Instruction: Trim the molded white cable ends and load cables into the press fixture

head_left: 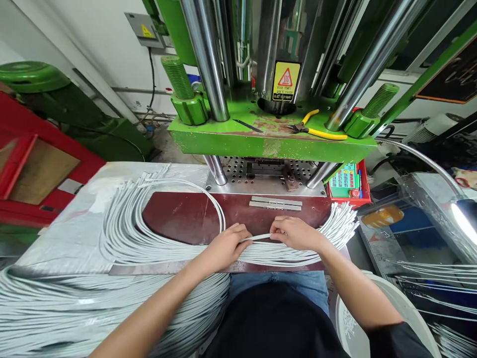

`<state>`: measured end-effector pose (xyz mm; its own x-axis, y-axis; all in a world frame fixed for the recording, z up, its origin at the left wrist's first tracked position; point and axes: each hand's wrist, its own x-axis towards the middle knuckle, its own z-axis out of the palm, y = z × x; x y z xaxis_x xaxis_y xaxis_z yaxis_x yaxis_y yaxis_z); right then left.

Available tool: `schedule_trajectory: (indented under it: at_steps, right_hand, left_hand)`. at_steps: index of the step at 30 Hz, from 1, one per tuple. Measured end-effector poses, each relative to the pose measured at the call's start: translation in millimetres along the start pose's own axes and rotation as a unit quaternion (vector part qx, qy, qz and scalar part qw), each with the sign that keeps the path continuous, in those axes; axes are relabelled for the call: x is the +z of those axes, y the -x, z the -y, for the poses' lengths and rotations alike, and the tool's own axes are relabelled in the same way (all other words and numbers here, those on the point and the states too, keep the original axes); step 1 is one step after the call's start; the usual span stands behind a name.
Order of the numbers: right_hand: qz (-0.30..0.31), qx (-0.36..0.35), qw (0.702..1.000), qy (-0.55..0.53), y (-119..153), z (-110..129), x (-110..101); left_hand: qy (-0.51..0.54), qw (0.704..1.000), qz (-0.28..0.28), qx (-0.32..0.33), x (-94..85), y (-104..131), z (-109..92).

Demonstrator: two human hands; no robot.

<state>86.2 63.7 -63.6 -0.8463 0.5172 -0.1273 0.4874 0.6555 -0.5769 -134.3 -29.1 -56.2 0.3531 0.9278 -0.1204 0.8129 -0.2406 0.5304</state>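
Observation:
A short span of white cable (262, 237) runs between my two hands, above the dark red board. My left hand (233, 242) has its fingers closed on the cable, and my right hand (288, 232) pinches it a little further right. From my left hand the cable seems to loop up and back to the left. Under my hands lies a curved bundle of white cables (156, 248), its right ends (341, 223) fanned out by the board's edge. Behind my hands, two flat metal bars (276, 203) rest on the dark red board (179, 211).
A green press (272, 144) with steel columns stands ahead; yellow-handled pliers (324, 133) lie on it. A perforated metal plate (238, 174) is below. More cables (93, 313) hang at front left. A white bucket (395, 303) and a bright lamp (464, 219) are at right.

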Motion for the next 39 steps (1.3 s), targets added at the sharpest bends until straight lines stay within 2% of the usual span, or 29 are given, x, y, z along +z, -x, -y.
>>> schedule_trajectory:
  at_steps: [4, 10, 14, 19, 23, 26, 29, 32, 34, 39]
  right_hand:
    - [0.011, 0.01, 0.999, -0.037, 5, -1, -4]
    - [0.024, 0.006, 0.995, -0.093, 14, -8, -11]
    - [0.03, 0.024, 0.99, -0.135, 15, -11, -15]
    - [-0.031, 0.022, 0.994, -0.105, 15, 0, -22]
    - [-0.048, 0.014, 0.994, -0.093, 17, 4, -27]
    - [-0.009, 0.023, 0.997, -0.07, 24, -9, -28]
    - [0.011, 0.068, 0.997, -0.041, 37, -34, -26]
    - [-0.029, 0.127, 0.991, -0.024, 54, -54, -24]
    - [-0.067, 0.146, 0.987, -0.004, 64, -56, -26]
    - [-0.164, 0.135, 0.973, 0.084, 86, -20, -43]
  left_hand:
    - [0.095, 0.995, -0.003, -0.033, -6.6, -5, 4]
    - [0.19, 0.978, 0.036, -0.085, -13.2, -10, 8]
    - [0.188, 0.977, 0.036, -0.09, -12.4, -12, 8]
    - [0.147, 0.987, 0.04, -0.041, -12.0, -7, 3]
    - [0.095, 0.995, -0.017, -0.025, -12.0, 3, 4]
    - [0.089, 0.994, -0.055, -0.014, -11.4, 9, 7]
    - [0.072, 0.996, -0.055, -0.013, -9.4, 11, 8]
    - [0.035, 0.999, -0.032, 0.0, -6.3, 10, 10]
    - [0.017, 1.0, -0.019, 0.01, -5.1, 10, 10]
    - [0.002, 0.999, -0.026, 0.037, -7.5, 15, 9]
